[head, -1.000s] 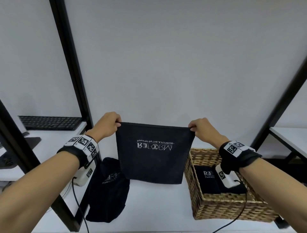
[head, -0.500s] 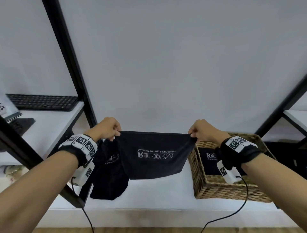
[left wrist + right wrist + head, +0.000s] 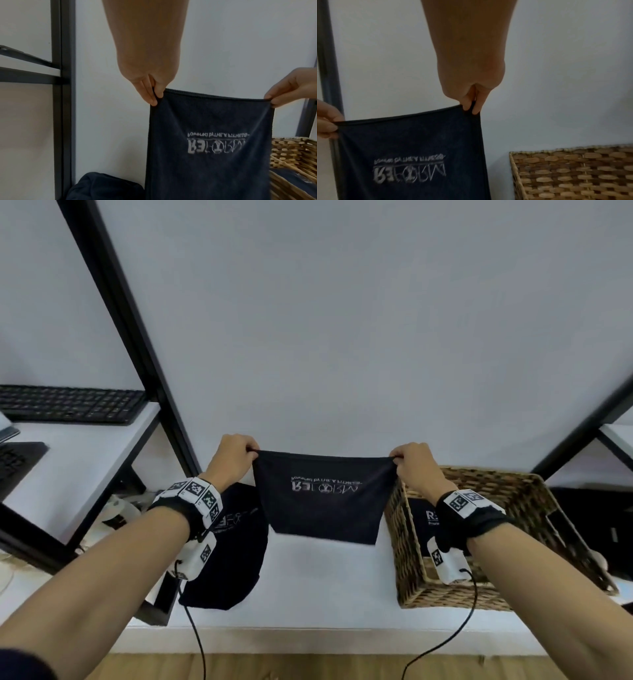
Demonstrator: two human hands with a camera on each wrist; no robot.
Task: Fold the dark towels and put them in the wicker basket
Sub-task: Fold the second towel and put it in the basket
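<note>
You held the dark towel [image 3: 325,501] stretched in the air just left of the wicker basket [image 3: 513,542], your left hand [image 3: 233,455] and right hand [image 3: 412,462] each pinching a top corner. It was apparently already doubled, mid-fold. Next, bring the corners together, then lower it into that basket.
</note>
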